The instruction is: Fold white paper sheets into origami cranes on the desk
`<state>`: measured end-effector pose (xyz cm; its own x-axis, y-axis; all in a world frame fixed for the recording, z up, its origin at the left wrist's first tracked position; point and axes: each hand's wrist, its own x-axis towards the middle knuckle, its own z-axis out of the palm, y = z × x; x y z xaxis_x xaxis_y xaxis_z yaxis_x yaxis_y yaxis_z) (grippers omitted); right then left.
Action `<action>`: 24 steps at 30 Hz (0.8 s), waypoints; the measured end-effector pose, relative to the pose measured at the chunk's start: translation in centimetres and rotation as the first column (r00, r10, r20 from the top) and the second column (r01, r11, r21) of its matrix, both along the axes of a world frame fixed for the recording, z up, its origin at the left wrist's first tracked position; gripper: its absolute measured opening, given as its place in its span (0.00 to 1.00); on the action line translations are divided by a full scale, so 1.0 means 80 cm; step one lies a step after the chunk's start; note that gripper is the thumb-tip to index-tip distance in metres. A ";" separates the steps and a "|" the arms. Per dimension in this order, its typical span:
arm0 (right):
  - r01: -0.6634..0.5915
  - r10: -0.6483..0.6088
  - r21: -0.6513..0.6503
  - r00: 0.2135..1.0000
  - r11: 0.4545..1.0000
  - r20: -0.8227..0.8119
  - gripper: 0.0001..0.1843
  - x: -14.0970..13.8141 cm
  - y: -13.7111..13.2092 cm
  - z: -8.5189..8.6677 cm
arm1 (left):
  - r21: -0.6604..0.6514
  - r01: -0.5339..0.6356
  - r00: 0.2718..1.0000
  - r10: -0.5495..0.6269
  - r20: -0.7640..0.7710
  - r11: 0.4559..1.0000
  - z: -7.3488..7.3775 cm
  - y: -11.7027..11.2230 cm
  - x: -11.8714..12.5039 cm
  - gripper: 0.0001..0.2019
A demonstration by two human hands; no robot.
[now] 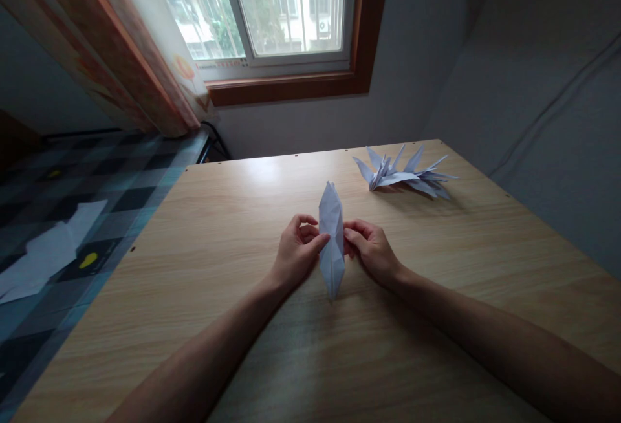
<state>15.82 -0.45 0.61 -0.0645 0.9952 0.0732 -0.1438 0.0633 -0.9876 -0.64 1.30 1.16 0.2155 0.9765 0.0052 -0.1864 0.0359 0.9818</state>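
A folded piece of white paper (332, 216), long and narrow with pointed ends and creases, is held upright-looking over the middle of the wooden table (218, 216). My left hand (299, 245) pinches its left edge, the thumb lying across the front of the paper. On the opposite edge my right hand (369, 245) has its thumb and fingers closed at the paper's side. The fingertips behind the paper are partly hidden.
Several folded white paper cranes (402, 177) lie bunched at the table's back right. Left of the table, white paper pieces (53, 248) rest on a checked bed cover (130, 196). A window (291, 9) and a curtain (121, 41) are beyond.
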 end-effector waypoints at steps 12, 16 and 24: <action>0.069 -0.069 0.016 0.997 0.997 -0.034 0.12 -0.003 -0.005 -0.006 | 0.114 -0.003 0.970 0.030 -0.239 0.993 -0.003 -0.003 -0.003 0.14; 0.040 -0.042 0.034 0.998 0.999 0.037 0.07 -0.003 -0.006 -0.004 | 0.130 0.029 0.954 0.011 -0.298 0.991 -0.001 -0.004 -0.004 0.16; -0.021 0.016 0.053 0.995 0.998 0.097 0.08 -0.001 -0.012 0.006 | 0.189 0.009 0.936 0.059 -0.347 0.982 -0.004 -0.002 -0.007 0.17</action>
